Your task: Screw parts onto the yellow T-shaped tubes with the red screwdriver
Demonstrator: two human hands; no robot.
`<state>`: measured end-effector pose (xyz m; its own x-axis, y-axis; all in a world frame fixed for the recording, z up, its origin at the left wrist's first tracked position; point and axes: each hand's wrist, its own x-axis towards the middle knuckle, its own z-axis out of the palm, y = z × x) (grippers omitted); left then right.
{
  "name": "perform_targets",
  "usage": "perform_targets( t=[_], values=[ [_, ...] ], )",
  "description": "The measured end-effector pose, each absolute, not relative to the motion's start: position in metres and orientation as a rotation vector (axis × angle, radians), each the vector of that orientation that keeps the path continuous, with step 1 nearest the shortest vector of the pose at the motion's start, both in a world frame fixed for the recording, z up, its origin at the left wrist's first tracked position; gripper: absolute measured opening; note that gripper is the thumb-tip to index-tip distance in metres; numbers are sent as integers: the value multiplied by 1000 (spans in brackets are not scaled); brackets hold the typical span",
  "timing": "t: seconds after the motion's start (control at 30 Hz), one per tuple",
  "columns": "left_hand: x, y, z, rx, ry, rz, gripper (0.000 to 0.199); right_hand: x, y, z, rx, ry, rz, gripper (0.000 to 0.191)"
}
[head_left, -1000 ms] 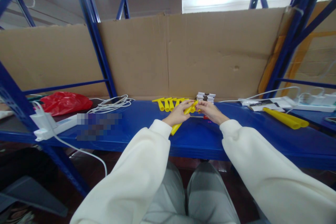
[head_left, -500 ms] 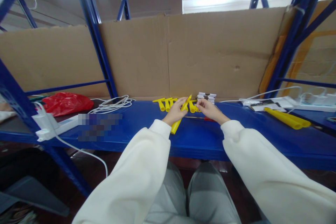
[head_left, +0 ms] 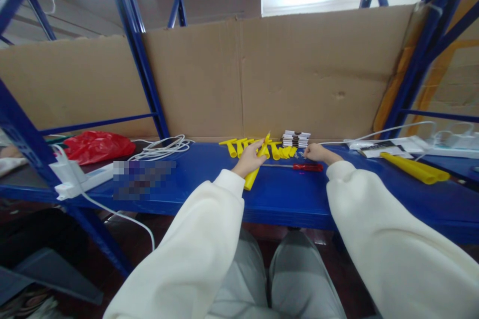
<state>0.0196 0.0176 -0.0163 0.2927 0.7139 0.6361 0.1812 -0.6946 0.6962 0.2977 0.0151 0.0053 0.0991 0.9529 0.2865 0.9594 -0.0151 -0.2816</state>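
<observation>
My left hand (head_left: 250, 159) is wrapped round a long yellow plastic piece (head_left: 251, 179), held tilted above the blue shelf. Its pointed upper end sticks out past my fingers. My right hand (head_left: 315, 152) rests low over the shelf with its fingers together, beside some small silvery bits (head_left: 299, 153); whether it pinches one is too small to tell. Between the hands lies a screwdriver with a red handle (head_left: 307, 167). Behind it are several yellow T-shaped pieces (head_left: 275, 151) in a row and a stack of white and black cards (head_left: 295, 138).
Two yellow tubes (head_left: 417, 169) lie at the right, near a white power strip (head_left: 454, 147). Coiled white cable (head_left: 160, 149), a red plastic bag (head_left: 97, 147) and another power strip (head_left: 93, 178) are at the left. Cardboard (head_left: 194, 84) stands along the back.
My right hand has moved right, away from the yellow piece and down to the small silvery bits, uncovering the screwdriver handle. My left hand keeps its hold.
</observation>
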Motion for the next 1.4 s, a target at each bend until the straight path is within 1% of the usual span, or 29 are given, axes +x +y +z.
perform_targets(
  t=[0.1,0.17,0.37,0.57,0.73,0.87,1.07,1.17,1.37,1.4],
  values=[
    [19,17,-16,2076,786,1417,62,292,11,9,-2178,-1874,-12,15],
    [18,18,-16,2083,778,1432,62,290,7,12,-2227,-1864,-29,17],
    [18,18,-17,2102,798,1414,63,290,0,12,-2256,-1848,10,23],
    [18,14,-14,2099,831,1371,65,286,1,3,-2250,-1884,-156,30],
    [20,7,-10,2077,882,1380,65,287,1,0,-2231,-1909,-183,31],
    [24,-1,-7,1953,967,1329,68,293,-2,3,-2129,-1817,-179,29],
    [46,-8,7,1723,895,1274,69,301,-8,8,-2009,-1690,-140,24],
    [71,-10,16,1551,809,1233,61,299,-11,10,-2001,-1671,-135,26],
    [125,-6,18,1143,725,1066,26,298,-13,9,-2010,-1653,-123,32],
    [131,-4,16,1101,713,1044,22,298,-13,9,-2011,-1651,-125,32]
  ],
)
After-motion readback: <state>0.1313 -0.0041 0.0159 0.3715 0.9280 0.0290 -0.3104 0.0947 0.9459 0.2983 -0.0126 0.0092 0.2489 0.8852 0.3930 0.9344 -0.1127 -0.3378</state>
